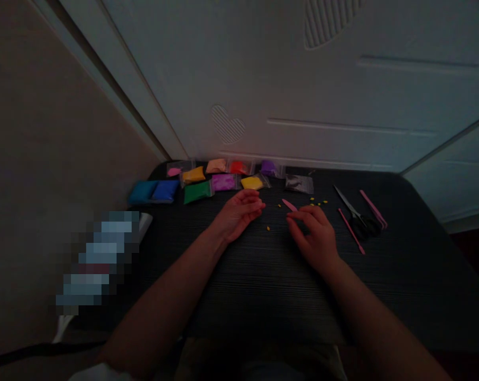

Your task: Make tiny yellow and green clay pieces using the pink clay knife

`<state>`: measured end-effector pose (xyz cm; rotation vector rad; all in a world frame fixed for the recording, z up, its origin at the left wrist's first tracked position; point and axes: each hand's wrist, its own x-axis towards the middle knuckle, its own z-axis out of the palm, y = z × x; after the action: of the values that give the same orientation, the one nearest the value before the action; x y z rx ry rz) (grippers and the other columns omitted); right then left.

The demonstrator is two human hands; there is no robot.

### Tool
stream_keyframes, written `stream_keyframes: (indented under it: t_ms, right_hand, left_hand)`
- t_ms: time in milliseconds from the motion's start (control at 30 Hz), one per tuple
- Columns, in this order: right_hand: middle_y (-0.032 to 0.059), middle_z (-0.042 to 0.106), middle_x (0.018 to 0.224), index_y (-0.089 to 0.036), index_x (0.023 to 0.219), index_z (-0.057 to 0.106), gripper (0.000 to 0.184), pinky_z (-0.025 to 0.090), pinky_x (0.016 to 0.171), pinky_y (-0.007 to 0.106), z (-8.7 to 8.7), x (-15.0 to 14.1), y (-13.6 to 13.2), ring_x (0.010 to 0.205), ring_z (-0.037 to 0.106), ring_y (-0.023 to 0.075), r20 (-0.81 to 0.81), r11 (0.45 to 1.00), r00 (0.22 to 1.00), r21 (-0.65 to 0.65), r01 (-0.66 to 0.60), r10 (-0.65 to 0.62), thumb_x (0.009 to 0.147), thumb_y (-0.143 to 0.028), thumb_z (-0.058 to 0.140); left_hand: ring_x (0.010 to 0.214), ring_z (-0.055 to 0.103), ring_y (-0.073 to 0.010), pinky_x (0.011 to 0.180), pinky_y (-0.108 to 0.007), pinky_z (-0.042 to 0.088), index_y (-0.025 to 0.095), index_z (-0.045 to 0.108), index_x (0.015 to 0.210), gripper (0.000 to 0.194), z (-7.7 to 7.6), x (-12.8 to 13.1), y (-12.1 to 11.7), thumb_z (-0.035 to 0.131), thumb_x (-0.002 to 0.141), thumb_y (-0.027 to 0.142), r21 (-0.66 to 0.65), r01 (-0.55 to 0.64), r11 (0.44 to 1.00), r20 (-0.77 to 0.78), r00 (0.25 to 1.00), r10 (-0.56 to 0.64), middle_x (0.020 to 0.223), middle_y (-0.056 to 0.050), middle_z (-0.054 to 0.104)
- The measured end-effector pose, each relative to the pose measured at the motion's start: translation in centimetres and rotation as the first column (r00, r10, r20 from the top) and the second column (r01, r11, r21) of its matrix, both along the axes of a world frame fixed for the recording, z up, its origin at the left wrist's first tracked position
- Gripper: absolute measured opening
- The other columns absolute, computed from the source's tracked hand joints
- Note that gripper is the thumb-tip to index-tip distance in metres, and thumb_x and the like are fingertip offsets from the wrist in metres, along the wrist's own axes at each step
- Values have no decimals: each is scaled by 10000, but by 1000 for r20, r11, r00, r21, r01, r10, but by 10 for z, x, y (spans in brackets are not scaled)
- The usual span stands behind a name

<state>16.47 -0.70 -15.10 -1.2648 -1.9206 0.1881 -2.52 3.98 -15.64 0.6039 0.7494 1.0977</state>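
My left hand [241, 214] is raised over the dark table, its fingers curled in and the thumb against them. Whatever it holds, if anything, is too small or hidden to name. Across from it, my right hand [314, 238] has thumb and index fingertips together in a pinch, with nothing I can make out between them. A pink blade-shaped modelling tool [289, 205] lies just beyond those fingertips. Between the hands are small yellow pieces, one [268, 228] nearer me and another [279, 206] farther back. Several tiny yellow and green pieces [312, 199] lie behind my right hand.
Bags of coloured clay line the back, among them green [197, 191], yellow [252, 183] and blue [165, 191]. Black-handled scissors [356, 216], a thin pink tool [351, 231] and pink tweezers [373, 209] lie right. A blurred-out object [100, 259] is left; a white panel [322, 137] stands behind.
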Motion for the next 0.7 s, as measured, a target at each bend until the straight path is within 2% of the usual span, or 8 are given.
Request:
stream_keyframes:
  t_ms: [233,400,600,700]
  right_hand:
    - [53,534,872,-199,897,596,147,444,750,319,0,1,0,842,515,159,-9,1000,1000,-10,-17,17,773,-215,519]
    - [52,533,880,-205,895,598,148,442,758,322,0,1,1,853,518,164,-17,1000,1000,-18,-9,8,775,-224,512]
    - [54,533,886,-211,895,597,151,447,751,332,1,0,1,855,520,169,-24,999,1000,-36,-13,12,781,-229,499]
    - [53,536,887,-213,894,600,154,446,752,337,1,0,1,854,522,172,-21,999,1000,-38,-7,6,780,-234,498]
  left_hand:
    - [675,603,-65,613,-153,482,155,566,867,277,2,-2,1,636,633,23,10,-9,1000,-4,1000,9,765,6,631]
    - [681,590,-53,647,-147,479,153,567,887,246,2,-3,2,601,674,33,-25,-25,999,85,996,27,781,-6,628]
    - [626,550,-39,597,-142,447,168,557,877,212,-1,-3,4,578,697,57,-56,-51,997,161,985,59,717,12,591]
    - [618,536,-43,608,-165,431,179,549,883,235,-1,-5,6,603,675,83,3,-60,998,89,994,60,698,24,575]
